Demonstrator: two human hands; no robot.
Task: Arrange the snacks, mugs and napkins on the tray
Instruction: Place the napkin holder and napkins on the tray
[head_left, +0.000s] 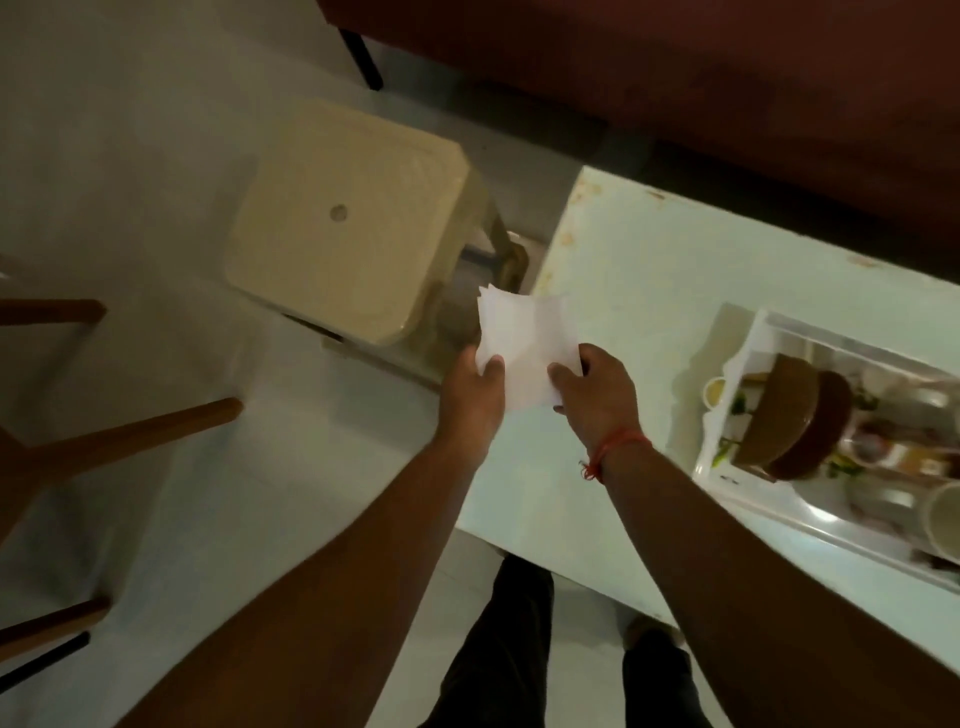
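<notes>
Pale table (623, 270); napkins (524, 343), seemingly several, between hands.

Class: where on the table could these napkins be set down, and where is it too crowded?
Bare tabletop lies between the stool and the tray, beyond both hands, left hand and right hand, holding the napkins. The tray is crowded with brown bowls and cups.

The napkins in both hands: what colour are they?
Plain white napkins, held by both hands, clearest in the head view.
</notes>
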